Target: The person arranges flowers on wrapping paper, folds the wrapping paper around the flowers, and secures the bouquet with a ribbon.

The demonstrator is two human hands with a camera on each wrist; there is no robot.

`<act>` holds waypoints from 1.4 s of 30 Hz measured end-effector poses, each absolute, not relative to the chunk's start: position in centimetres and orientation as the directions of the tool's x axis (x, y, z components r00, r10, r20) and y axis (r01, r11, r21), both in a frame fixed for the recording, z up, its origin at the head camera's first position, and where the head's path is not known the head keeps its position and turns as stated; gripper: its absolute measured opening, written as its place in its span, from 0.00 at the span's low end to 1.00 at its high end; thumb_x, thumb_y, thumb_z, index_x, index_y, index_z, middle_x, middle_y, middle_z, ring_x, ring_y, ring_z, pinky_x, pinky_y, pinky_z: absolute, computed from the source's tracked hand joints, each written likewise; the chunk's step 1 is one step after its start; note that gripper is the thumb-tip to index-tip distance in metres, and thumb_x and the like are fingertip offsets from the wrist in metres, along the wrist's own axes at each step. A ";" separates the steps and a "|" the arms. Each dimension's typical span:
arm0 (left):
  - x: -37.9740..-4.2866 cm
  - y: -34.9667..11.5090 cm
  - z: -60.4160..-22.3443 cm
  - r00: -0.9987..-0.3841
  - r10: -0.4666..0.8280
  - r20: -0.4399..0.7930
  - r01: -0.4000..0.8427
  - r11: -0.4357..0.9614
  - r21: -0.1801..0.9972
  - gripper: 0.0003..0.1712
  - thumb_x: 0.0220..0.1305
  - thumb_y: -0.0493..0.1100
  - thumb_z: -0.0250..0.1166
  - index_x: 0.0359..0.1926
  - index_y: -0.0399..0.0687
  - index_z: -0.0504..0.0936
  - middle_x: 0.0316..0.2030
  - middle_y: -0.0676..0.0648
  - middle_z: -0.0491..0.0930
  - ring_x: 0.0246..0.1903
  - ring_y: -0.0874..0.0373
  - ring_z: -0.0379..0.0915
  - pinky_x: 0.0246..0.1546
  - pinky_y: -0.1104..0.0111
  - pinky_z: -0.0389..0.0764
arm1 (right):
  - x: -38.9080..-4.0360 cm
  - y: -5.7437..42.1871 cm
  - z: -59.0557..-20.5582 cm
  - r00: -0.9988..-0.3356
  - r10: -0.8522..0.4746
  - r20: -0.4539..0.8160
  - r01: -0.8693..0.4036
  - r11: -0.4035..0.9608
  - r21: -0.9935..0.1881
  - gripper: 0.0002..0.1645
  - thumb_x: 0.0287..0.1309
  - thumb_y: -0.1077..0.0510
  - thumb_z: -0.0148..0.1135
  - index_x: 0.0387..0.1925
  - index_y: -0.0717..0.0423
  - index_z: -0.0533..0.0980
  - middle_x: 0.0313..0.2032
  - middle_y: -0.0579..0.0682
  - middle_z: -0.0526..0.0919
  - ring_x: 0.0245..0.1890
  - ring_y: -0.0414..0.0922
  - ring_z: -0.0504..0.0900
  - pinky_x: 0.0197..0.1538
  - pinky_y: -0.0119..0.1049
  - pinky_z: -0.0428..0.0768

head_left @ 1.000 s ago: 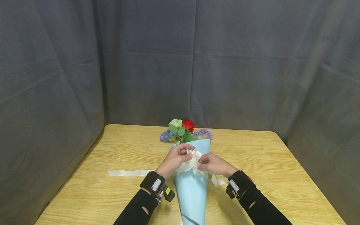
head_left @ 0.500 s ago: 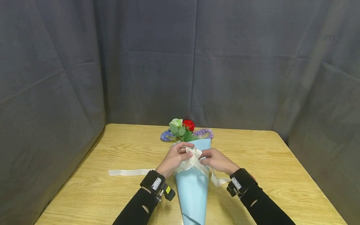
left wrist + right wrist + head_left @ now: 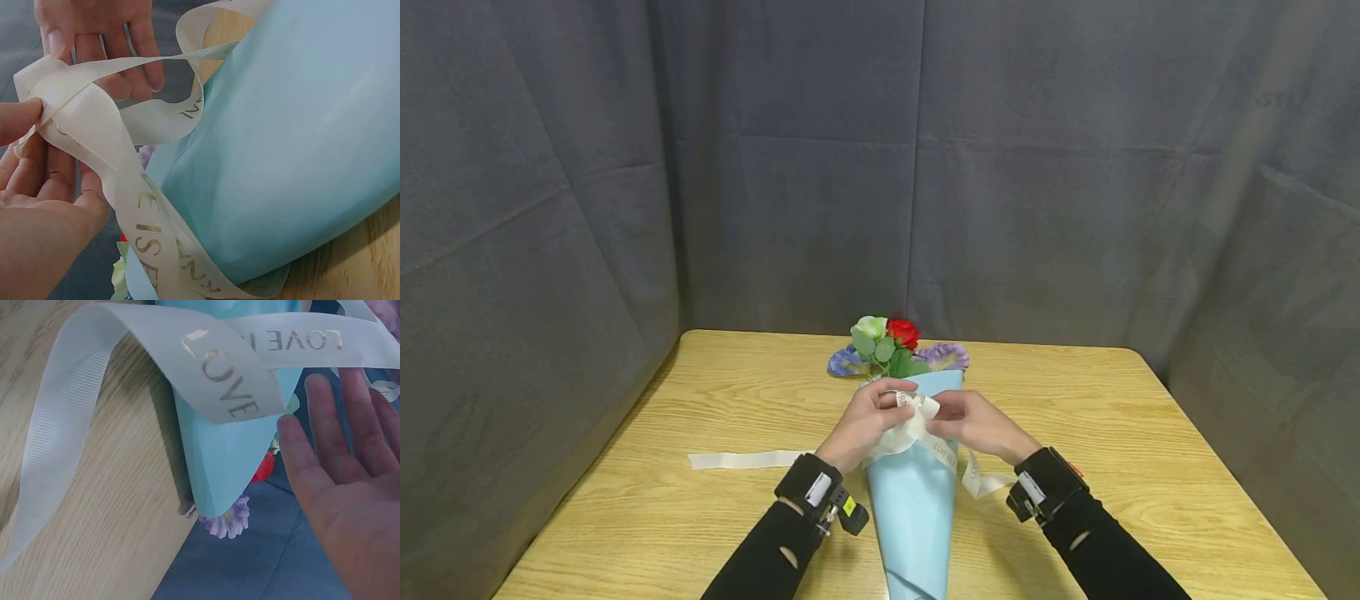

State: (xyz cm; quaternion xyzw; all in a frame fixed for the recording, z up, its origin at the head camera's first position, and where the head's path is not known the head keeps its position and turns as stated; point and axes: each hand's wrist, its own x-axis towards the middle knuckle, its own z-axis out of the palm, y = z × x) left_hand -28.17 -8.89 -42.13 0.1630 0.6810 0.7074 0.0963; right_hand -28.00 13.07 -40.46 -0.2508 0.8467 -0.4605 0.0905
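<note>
A bouquet in pale blue wrapping paper (image 3: 913, 500) lies on the table, its stem end toward me. A white ribbon (image 3: 94, 119) with gold lettering goes around the wrap, with loops gathered in front. My left hand (image 3: 868, 425) pinches the gathered ribbon between thumb and fingers, close over the wrap. On the other side, my right hand (image 3: 977, 425) has its thumb at the top fold of a ribbon loop, a finger behind it. Its other fingers (image 3: 322, 406) reach out loosely beside the ribbon. The pinch is outside the right wrist view.
At the bouquet's far end are a red rose (image 3: 903, 334), a pale green rose (image 3: 871, 327), a blue flower (image 3: 846, 362) and a purple flower (image 3: 946, 357). Ribbon tails extend to both sides over the wooden table (image 3: 1120, 467). Grey curtains (image 3: 1030, 208) surround the table.
My right hand has shifted slightly up, and its thumb and fingers have moved along the ribbon loop. More ribbon lettering shows below it. My left hand stays at the gathered ribbon.
</note>
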 end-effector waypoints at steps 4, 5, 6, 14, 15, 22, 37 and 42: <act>-28.1 -8.9 -42.1 -0.924 0.368 0.100 0.083 -0.064 0.995 0.21 0.70 0.32 0.63 0.62 0.38 0.76 0.51 0.38 0.84 0.43 0.56 0.82 0.43 0.66 0.80 | -28.0 13.0 -40.6 -0.860 -0.499 0.109 -0.352 0.425 -0.834 0.23 0.65 0.55 0.66 0.58 0.61 0.78 0.50 0.54 0.85 0.50 0.51 0.84 0.53 0.48 0.81; -28.1 -8.9 -42.1 -0.923 0.370 0.104 0.086 -0.065 0.994 0.21 0.70 0.33 0.63 0.62 0.37 0.75 0.51 0.38 0.84 0.43 0.56 0.82 0.43 0.66 0.80 | -28.0 12.9 -40.5 -0.864 -0.490 0.112 -0.345 0.416 -0.841 0.25 0.65 0.55 0.67 0.60 0.61 0.77 0.51 0.55 0.84 0.51 0.52 0.84 0.53 0.48 0.81; -28.1 -8.9 -42.1 -0.922 0.373 0.103 0.085 -0.066 0.994 0.22 0.70 0.33 0.63 0.63 0.37 0.75 0.51 0.38 0.84 0.44 0.56 0.82 0.43 0.65 0.80 | -28.0 12.9 -40.5 -0.869 -0.481 0.115 -0.339 0.409 -0.847 0.28 0.64 0.55 0.68 0.62 0.60 0.75 0.53 0.56 0.82 0.51 0.52 0.83 0.53 0.48 0.81; -28.3 -8.8 -42.3 -0.928 0.357 0.108 0.091 -0.065 0.994 0.20 0.69 0.33 0.65 0.61 0.36 0.75 0.49 0.39 0.85 0.42 0.57 0.82 0.44 0.64 0.79 | -27.9 11.9 -40.0 -0.859 -0.484 0.168 -0.389 0.403 -0.828 0.35 0.63 0.58 0.69 0.70 0.55 0.69 0.53 0.57 0.81 0.47 0.49 0.84 0.48 0.43 0.81; -28.3 -8.8 -42.3 -0.931 0.350 0.107 0.091 -0.063 0.994 0.20 0.69 0.34 0.65 0.60 0.36 0.76 0.48 0.39 0.85 0.42 0.57 0.82 0.46 0.64 0.79 | -27.9 11.8 -40.0 -0.858 -0.480 0.182 -0.401 0.405 -0.821 0.32 0.64 0.58 0.68 0.67 0.56 0.72 0.53 0.56 0.82 0.47 0.48 0.83 0.48 0.42 0.81; -28.4 -8.5 -42.9 -0.950 0.296 0.095 0.078 -0.068 0.995 0.15 0.67 0.36 0.67 0.52 0.36 0.78 0.42 0.45 0.86 0.39 0.60 0.80 0.48 0.63 0.79 | -28.1 11.2 -40.5 -0.881 -0.407 0.241 -0.413 0.413 -0.812 0.17 0.66 0.61 0.66 0.55 0.58 0.83 0.52 0.52 0.86 0.47 0.44 0.82 0.47 0.37 0.80; -28.4 -8.7 -43.0 -0.949 0.290 0.121 0.140 0.047 0.989 0.15 0.70 0.43 0.66 0.50 0.36 0.84 0.40 0.47 0.83 0.41 0.58 0.77 0.47 0.64 0.77 | -26.7 10.7 -38.7 -0.901 -0.339 0.271 -0.384 0.330 -0.863 0.08 0.68 0.66 0.63 0.40 0.68 0.84 0.34 0.61 0.86 0.34 0.58 0.85 0.44 0.53 0.83; -28.4 -8.6 -43.1 -0.943 0.318 0.096 0.121 0.058 0.991 0.20 0.69 0.43 0.67 0.56 0.37 0.77 0.39 0.45 0.83 0.39 0.58 0.80 0.44 0.66 0.76 | -27.7 10.9 -39.9 -0.897 -0.353 0.265 -0.371 0.280 -0.885 0.09 0.68 0.68 0.61 0.43 0.71 0.83 0.42 0.64 0.85 0.39 0.59 0.86 0.45 0.55 0.84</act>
